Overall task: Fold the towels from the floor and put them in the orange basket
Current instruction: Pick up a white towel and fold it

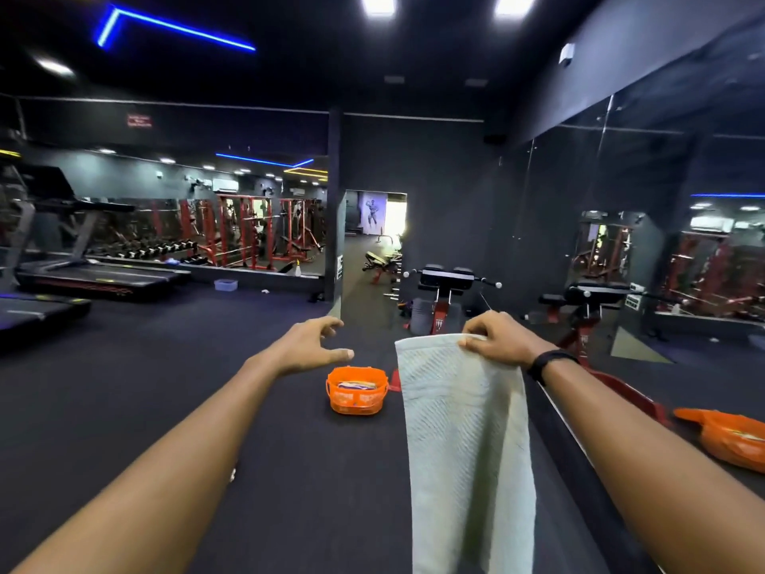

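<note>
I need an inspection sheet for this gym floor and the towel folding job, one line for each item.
Surface: dark gym floor, bare around the basket.
Job's things: orange basket on the floor, folded cloth inside; white towel hanging lengthwise, held at its top edge.
Clutter: small blue tub and spray bottle by the far mirror.
Hands: right hand pinches the towel's top; left hand open, holding nothing.
Cables: nothing seen.
Surroundings: treadmills at left, red bench machine ahead, wall mirror at right.
</note>
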